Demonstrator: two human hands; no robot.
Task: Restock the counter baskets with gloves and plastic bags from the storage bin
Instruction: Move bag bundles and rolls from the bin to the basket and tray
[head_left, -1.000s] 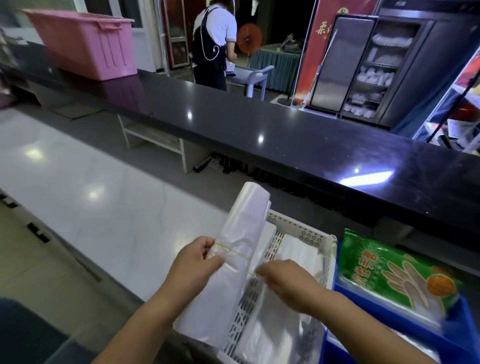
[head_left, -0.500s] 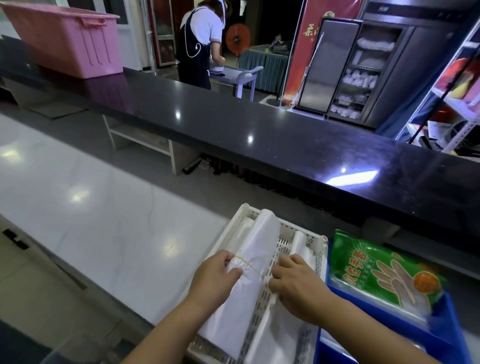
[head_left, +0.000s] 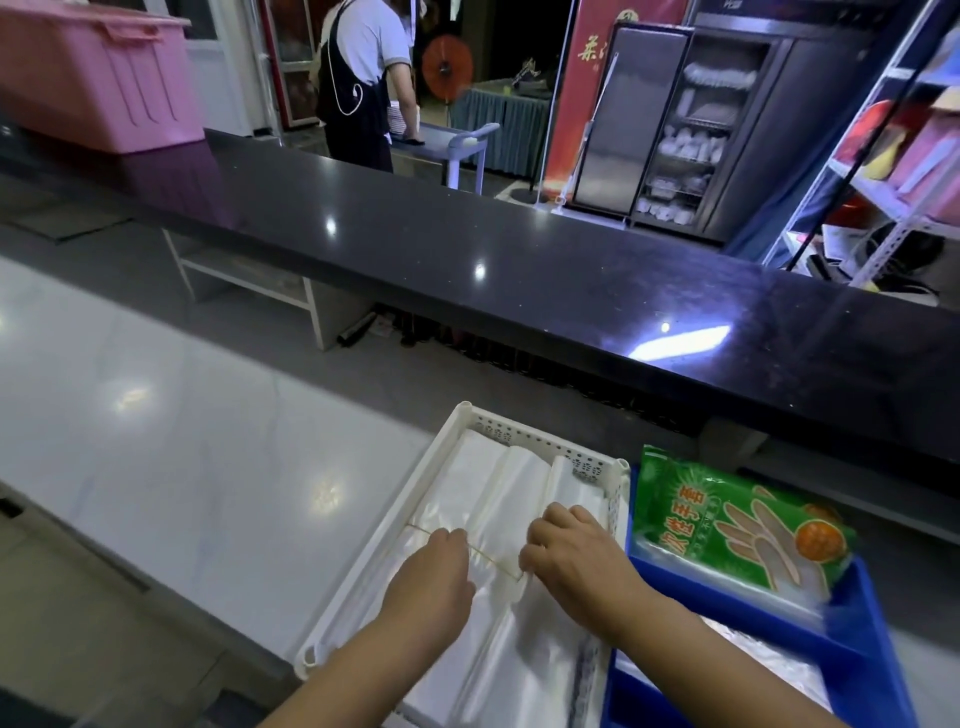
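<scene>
A white perforated basket (head_left: 524, 439) sits on the pale counter and holds bundles of clear plastic bags (head_left: 511, 486) laid side by side. My left hand (head_left: 434, 574) and my right hand (head_left: 574, 553) rest on the bundles, each pinching an end of a thin yellow rubber band (head_left: 493, 557) stretched between them across the bags. To the right, a blue basket (head_left: 862, 649) holds a green pack of disposable gloves (head_left: 727, 525) propped on its far rim.
A raised black counter ledge (head_left: 571, 291) runs behind the baskets. A pink storage bin (head_left: 98, 73) stands on it at far left. A person in an apron (head_left: 363, 83) stands beyond, near a steel cabinet (head_left: 675, 130) and shelves (head_left: 893, 171).
The bag bundle, held upright a second ago, now lies flat in the white basket. Both hands have dropped with it and pulled the rubber band out sideways.
</scene>
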